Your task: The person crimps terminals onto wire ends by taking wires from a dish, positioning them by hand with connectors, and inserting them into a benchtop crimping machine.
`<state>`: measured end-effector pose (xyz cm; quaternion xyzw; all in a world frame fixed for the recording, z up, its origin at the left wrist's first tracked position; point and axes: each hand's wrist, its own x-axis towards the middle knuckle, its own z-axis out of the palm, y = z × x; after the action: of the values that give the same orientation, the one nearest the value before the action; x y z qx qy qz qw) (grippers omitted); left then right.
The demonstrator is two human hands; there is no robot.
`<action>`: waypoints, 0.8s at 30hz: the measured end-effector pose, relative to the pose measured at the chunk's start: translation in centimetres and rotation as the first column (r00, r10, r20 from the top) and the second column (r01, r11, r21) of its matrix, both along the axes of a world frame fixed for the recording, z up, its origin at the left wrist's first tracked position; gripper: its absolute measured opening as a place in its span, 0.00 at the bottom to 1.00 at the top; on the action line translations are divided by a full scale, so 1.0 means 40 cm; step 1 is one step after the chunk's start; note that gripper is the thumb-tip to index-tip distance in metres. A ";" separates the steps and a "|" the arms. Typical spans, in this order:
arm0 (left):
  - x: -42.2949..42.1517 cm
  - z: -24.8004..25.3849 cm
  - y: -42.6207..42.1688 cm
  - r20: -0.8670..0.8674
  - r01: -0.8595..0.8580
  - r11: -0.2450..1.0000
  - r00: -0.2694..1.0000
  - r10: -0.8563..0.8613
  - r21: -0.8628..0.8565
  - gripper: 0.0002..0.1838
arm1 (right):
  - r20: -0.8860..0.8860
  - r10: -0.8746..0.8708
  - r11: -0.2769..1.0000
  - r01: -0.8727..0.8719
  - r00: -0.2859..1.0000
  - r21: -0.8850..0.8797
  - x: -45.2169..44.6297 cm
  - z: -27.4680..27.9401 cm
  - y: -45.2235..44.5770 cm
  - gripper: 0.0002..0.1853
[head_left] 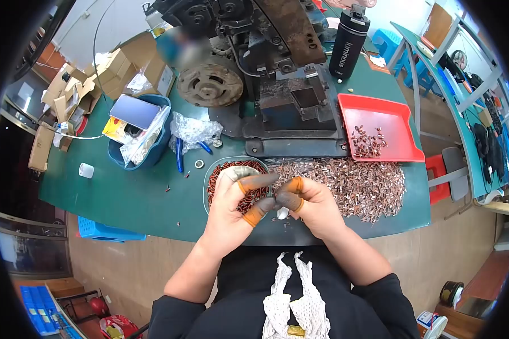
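My left hand [230,206] is above an oval green-rimmed tub [205,200] full of small reddish-brown metal-looking pieces [254,201]. Its index finger and thumb, in orange covers with dark tips, stretch rightward with a gap between them. A whitish covering shows on the other fingers. My right hand [318,210] has thumb and index finger pinched close to the left thumb tip, in similar covers. Whatever is in that pinch is too small or hidden. A white patch [282,213] shows under the right fingers. Beside both hands spreads a large heap of small pinkish-grey pieces [356,189].
A dark metal machine [291,113] stands behind the heap. Right of it are a red tray [379,113] with small pieces and a black bottle [349,45]. A blue bin [136,161], plastic bag [195,130], blue-handled tool [179,155] and cardboard boxes [110,70] lie left.
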<state>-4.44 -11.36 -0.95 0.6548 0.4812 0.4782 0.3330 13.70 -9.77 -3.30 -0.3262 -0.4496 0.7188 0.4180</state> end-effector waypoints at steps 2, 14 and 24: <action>-0.006 -0.005 0.009 -0.178 0.101 0.988 0.981 -0.079 0.115 0.15 | -0.012 -0.008 0.999 0.007 1.000 -0.042 0.006 -0.009 -0.004 0.09; 0.043 -0.021 0.003 0.168 0.139 0.990 0.977 -0.132 -0.033 0.13 | 0.609 -0.373 0.843 -0.019 0.700 0.538 0.281 0.040 -0.090 0.11; 0.034 -0.044 -0.001 0.199 0.109 0.987 0.976 -0.084 -0.118 0.10 | 0.721 -0.583 0.600 -0.401 0.374 0.693 0.286 -0.049 -0.208 0.21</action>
<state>-3.09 -11.40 -2.71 0.6052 0.4439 0.4911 0.4422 25.16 -18.09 -5.27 -0.4722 -0.8443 0.0965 0.2343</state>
